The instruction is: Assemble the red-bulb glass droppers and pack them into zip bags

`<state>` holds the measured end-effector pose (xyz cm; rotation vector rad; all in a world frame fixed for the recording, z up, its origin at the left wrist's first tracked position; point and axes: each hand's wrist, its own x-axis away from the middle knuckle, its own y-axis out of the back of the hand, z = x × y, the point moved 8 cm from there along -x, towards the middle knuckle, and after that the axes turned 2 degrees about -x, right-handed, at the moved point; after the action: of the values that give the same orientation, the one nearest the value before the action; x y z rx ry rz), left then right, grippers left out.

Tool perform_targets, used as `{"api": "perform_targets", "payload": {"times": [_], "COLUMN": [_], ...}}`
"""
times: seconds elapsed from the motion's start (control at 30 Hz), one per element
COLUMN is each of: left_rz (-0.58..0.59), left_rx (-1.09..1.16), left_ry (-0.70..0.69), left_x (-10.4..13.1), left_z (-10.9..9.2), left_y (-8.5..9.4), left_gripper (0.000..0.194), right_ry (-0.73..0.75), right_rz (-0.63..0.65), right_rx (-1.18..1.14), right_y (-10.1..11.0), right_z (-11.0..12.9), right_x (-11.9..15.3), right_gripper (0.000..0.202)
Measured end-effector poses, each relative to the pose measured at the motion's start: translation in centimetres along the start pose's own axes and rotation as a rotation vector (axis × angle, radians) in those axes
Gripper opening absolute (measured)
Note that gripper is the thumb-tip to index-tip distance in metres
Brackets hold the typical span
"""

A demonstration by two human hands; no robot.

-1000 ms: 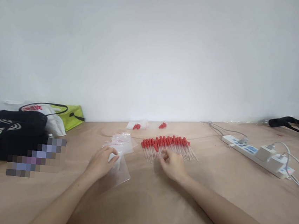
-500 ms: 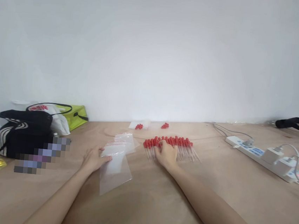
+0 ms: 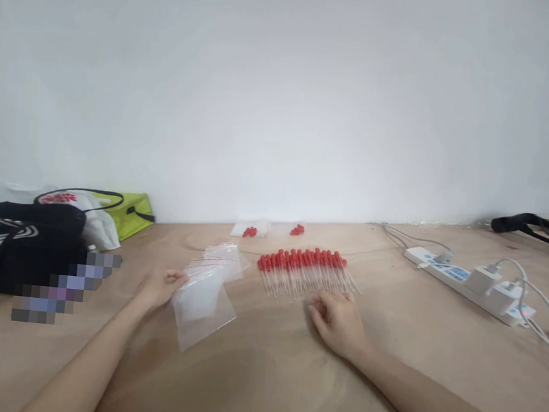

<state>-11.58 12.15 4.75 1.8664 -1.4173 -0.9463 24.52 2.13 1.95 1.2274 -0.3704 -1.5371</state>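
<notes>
Several clear zip bags (image 3: 207, 303) with red seal lines lie overlapping left of centre. My left hand (image 3: 158, 287) is closed at their upper left edge, its thumb and fingertip pinching the edge of the top bag. To the right, a row of thin white sticks with red heads (image 3: 305, 261) lies side by side. My right hand (image 3: 338, 321) rests on the table just below the sticks' lower ends, its fingers curled; whether anything is inside them is hidden. Farther back are two small groups of red pieces (image 3: 249, 231) on or in clear bags.
A black bag (image 3: 37, 248), a white bag and a green bag (image 3: 132, 218) stand at the left. On the right lies a white power strip (image 3: 461, 279) with chargers and cables. A black object (image 3: 535, 226) is at the far right.
My right hand has moved off the red heads, toward me and to the right. The fingers of my left hand have drawn together at the bag's edge. The view has shifted slightly.
</notes>
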Motion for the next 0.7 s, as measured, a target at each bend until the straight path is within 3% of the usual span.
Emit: {"api": "perform_targets", "payload": {"times": [0.1, 0.2, 0.27, 0.37, 0.5, 0.6, 0.7], "left_rz": [0.196, 0.578, 0.762, 0.923, 0.873, 0.518, 0.361], "left_rx": [0.133, 0.350, 0.341, 0.224, 0.079, 0.121, 0.143], "left_ry": [-0.109, -0.195, -0.279, -0.514, -0.818, -0.911, -0.834], "left_x": [0.8, 2.9, 4.6, 7.1, 10.0, 11.2, 12.9], "left_z": [-2.5, -6.0, -8.6, -13.1, -18.1, -19.8, -18.1], "left_y": [0.7, -0.9, -2.9, -7.2, -12.0, -11.2, -10.0], "left_gripper": [0.035, 0.035, 0.031, 0.025, 0.014, 0.019, 0.017], "right_ry": [-0.050, -0.068, -0.066, -0.044, -0.008, 0.009, 0.032], "right_rz": [0.012, 0.021, 0.023, 0.038, 0.067, 0.091, 0.130], "right_rx": [-0.023, -0.031, -0.043, -0.084, -0.133, -0.174, -0.210], "right_y": [0.2, 0.2, 0.2, 0.2, 0.3, 0.5, 0.7], "right_z": [-1.0, -1.4, -1.6, -1.4, -0.9, -0.4, 0.0], "right_x": [-0.1, -0.2, -0.2, -0.1, 0.1, 0.3, 0.7], "right_gripper": [0.014, 0.015, 0.014, 0.014, 0.016, 0.017, 0.015]}}
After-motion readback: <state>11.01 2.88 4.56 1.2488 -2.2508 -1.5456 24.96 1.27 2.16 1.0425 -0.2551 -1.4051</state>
